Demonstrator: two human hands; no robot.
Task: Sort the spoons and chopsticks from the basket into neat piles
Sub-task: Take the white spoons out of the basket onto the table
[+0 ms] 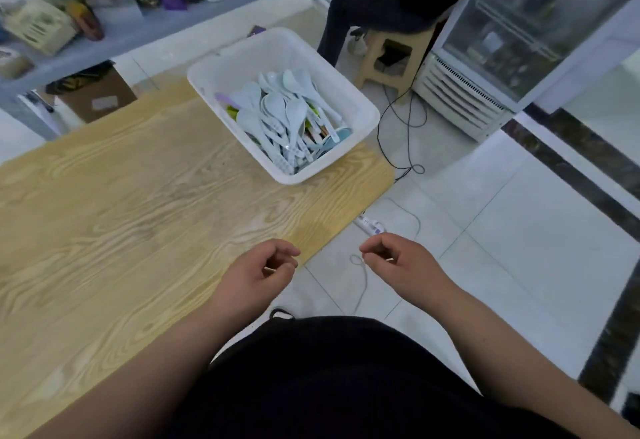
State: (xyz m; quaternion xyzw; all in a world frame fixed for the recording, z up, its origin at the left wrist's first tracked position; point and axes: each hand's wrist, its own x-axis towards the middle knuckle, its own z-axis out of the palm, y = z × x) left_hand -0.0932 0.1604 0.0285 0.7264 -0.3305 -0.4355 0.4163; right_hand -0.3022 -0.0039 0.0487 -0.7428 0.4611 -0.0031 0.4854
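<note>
Head view: left hand (261, 270) hovers loosely curled over the table (104, 213) edge, holding nothing. Right hand (394, 262), likewise curled and empty, hangs above the floor, well short of the basket (221, 74) of spoons (277, 109)

White basket (349, 99) at table's far corner, pale spoons (277, 116) heaped inside, chopsticks mostly buried.

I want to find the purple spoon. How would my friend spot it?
Look at the wooden table, then the white basket at its far corner. Among the pale blue spoons, the purple spoon lies at the pile's left edge, the only purple one.
</note>
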